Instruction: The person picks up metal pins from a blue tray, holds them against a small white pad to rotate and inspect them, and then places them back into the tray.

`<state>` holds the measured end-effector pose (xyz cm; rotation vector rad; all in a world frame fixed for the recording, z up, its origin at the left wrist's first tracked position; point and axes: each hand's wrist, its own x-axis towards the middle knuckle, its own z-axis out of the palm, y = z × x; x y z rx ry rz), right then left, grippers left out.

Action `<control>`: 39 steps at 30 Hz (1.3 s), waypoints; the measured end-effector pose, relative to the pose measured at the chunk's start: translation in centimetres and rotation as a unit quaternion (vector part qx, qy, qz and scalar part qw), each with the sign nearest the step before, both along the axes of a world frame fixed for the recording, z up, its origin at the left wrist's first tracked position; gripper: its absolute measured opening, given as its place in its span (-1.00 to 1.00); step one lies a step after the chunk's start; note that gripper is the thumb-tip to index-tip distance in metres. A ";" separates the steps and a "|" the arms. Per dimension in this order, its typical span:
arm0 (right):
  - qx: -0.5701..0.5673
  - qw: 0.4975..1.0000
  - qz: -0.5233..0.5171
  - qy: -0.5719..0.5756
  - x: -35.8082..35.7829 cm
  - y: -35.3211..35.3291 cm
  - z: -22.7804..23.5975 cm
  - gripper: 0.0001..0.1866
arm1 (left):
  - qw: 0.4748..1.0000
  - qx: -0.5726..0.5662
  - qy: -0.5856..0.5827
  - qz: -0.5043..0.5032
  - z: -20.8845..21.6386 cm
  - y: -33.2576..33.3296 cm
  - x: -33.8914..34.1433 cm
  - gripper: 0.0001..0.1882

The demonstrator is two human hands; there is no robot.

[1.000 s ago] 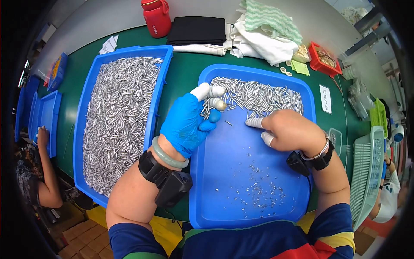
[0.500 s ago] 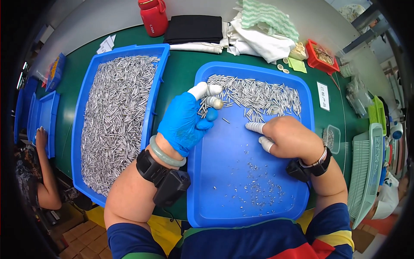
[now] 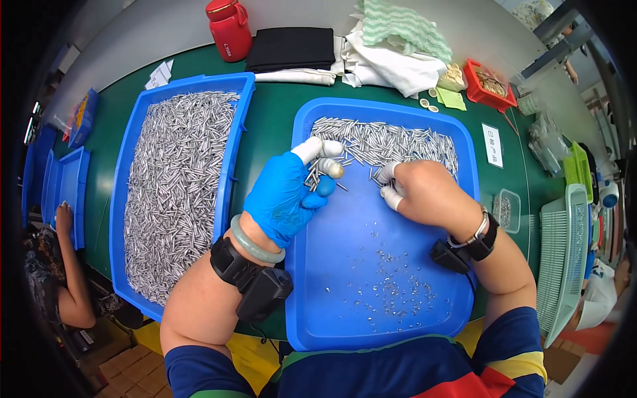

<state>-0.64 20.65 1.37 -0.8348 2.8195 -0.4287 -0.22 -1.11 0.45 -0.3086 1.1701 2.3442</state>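
My left hand (image 3: 282,199), in a blue glove with white finger cots on some fingertips, is closed around several small metal pins (image 3: 312,176) above the right blue tray (image 3: 297,278). My right hand (image 3: 430,192) is bare except for white cots on thumb and forefinger. Its fingertips are drawn together at the near edge of a heap of metal pins (image 3: 415,147) along the tray's far side; whatever lies between them is hidden. Small shiny bits (image 3: 398,292) are scattered over the tray's near half.
Left stands a larger blue tray (image 3: 121,205) full of metal pins (image 3: 179,192). Behind are a red flask (image 3: 229,30), folded black cloth (image 3: 293,49), white cloths (image 3: 391,63) and a red basket (image 3: 490,86). A small clear box (image 3: 507,211) sits right. Another person's arm (image 3: 74,278) shows far left.
My right hand has moved up and slightly left, from over the tray's middle to the pin heap, its forefinger drawn in. My left hand keeps its hold on the pins, nearly still.
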 end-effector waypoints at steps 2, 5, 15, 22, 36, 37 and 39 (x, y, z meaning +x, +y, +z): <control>0.020 1.000 -0.004 0.015 -0.2 -0.5 -0.4 -0.87 | 1.000 -0.006 -0.001 -0.023 0.0 0.2 0.4 -0.71; 0.027 0.999 0.009 0.020 -0.5 -1.0 -0.7 -0.92 | 0.999 -0.016 -0.008 -0.048 0.1 0.6 0.7 -0.70; 0.058 0.997 0.033 0.034 -0.7 -1.1 -0.7 -0.91 | 0.993 -0.046 -0.020 -0.107 -0.1 0.9 0.8 -0.68; -0.176 0.973 -0.009 -0.147 -0.6 -1.4 2.7 -0.89 | 0.993 -0.017 -0.033 -0.111 -0.5 1.6 1.0 -0.67; -0.021 0.993 0.070 0.097 -2.4 -0.3 -0.9 -0.90 | 0.999 -0.014 -0.017 -0.046 0.0 0.1 0.0 -0.68; 0.005 0.990 0.084 0.111 -2.5 -0.6 -1.0 -0.90 | 0.998 -0.013 -0.019 -0.051 0.0 0.1 0.1 -0.68; 0.026 0.991 0.085 0.104 -2.5 -1.1 -0.9 -0.91 | 0.998 -0.011 -0.021 -0.062 -0.1 0.2 0.3 -0.69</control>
